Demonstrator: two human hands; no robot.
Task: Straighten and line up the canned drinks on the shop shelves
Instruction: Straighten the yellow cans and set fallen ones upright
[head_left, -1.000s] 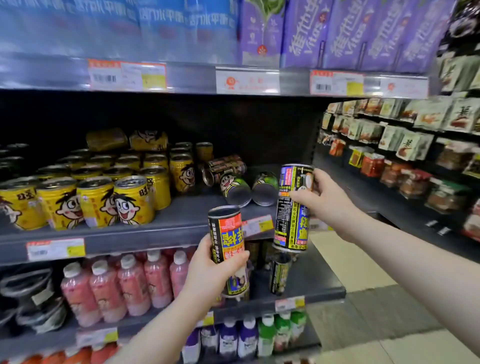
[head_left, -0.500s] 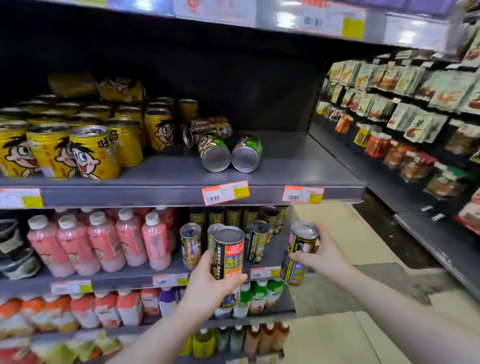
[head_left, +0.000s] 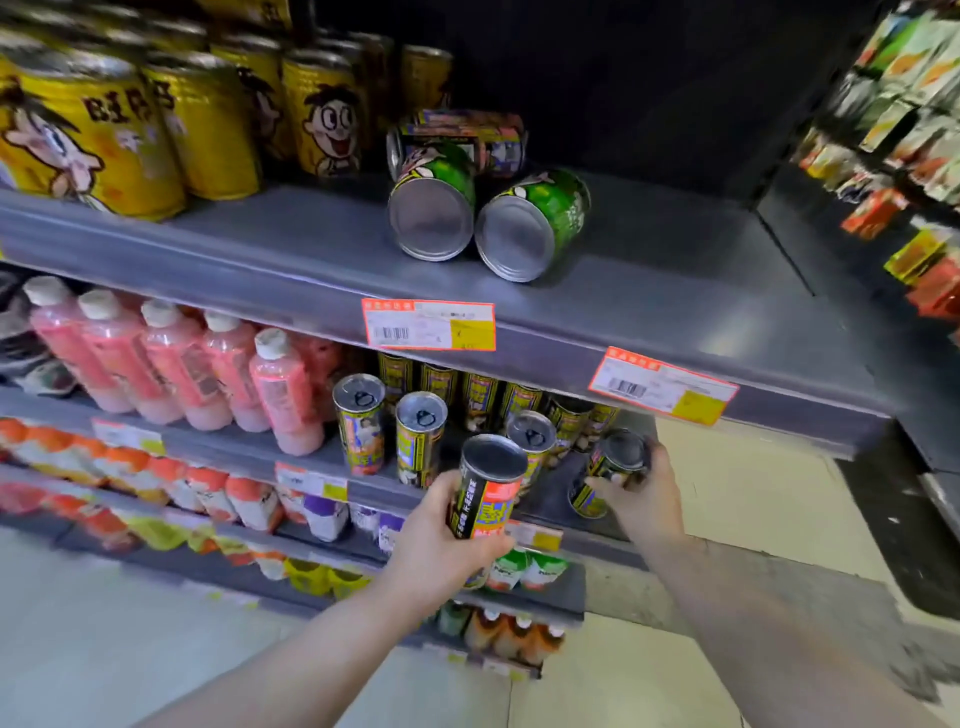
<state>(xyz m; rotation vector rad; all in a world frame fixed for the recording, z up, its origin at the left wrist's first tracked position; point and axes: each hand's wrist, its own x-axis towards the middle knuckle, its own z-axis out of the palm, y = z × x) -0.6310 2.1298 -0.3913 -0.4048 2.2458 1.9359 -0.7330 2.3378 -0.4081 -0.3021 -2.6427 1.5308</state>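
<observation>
My left hand (head_left: 434, 551) grips a tall black can with a red-and-green label (head_left: 485, 493), held upright in front of the middle shelf (head_left: 249, 457). My right hand (head_left: 641, 499) holds a similar tall dark can (head_left: 605, 475) at the right end of that shelf, tilted slightly. Several tall cans of the same kind (head_left: 418, 436) stand on the shelf behind them. On the upper shelf (head_left: 649, 312), two green cans (head_left: 530, 223) lie on their sides with bottoms facing me, and another can (head_left: 462, 130) lies across behind them.
Yellow cartoon cans (head_left: 208, 119) stand in rows at upper left. Pink bottles (head_left: 228, 369) fill the middle shelf's left part. Small bottles and cartons sit on lower shelves. Price tags (head_left: 428, 325) hang on the shelf edge. Another rack with snack packets (head_left: 904, 104) stands at right.
Both hands came down from the upper shelf level to the middle shelf, each still holding its can. The right hand's can moved in over the shelf's right end. My view tilted downward.
</observation>
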